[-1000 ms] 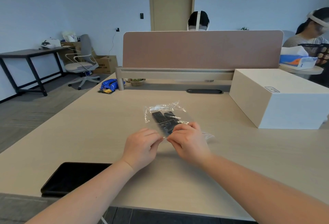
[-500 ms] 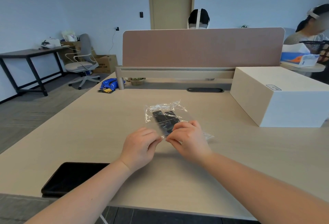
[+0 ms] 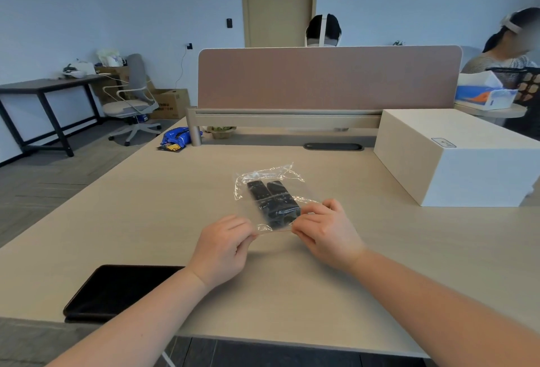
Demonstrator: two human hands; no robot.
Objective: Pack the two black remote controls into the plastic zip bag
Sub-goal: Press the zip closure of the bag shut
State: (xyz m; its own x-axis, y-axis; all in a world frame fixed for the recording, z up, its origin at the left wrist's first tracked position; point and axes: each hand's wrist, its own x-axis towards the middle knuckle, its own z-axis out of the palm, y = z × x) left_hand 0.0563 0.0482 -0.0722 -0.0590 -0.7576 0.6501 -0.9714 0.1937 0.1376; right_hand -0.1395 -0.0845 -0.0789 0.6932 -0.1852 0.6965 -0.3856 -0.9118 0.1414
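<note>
Two remotes (image 3: 271,201): side by side inside bag (image 3: 268,188), on desk (image 3: 146,206)
Left hand (image 3: 223,245): pinching bag's near edge
Right hand (image 3: 325,231): pinching same edge
Risk: uneven pinch leaves zip part open, remotes slide out when lifted

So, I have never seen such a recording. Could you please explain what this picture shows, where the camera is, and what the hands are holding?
There is no robot here. The camera sits on a person's head and looks down at their bare hands. The left hand and right hand pinch the near edge of a clear plastic zip bag. Two black remote controls lie side by side inside it. On the pale desk there are also a dark tablet, a white box and a blue packet.
</note>
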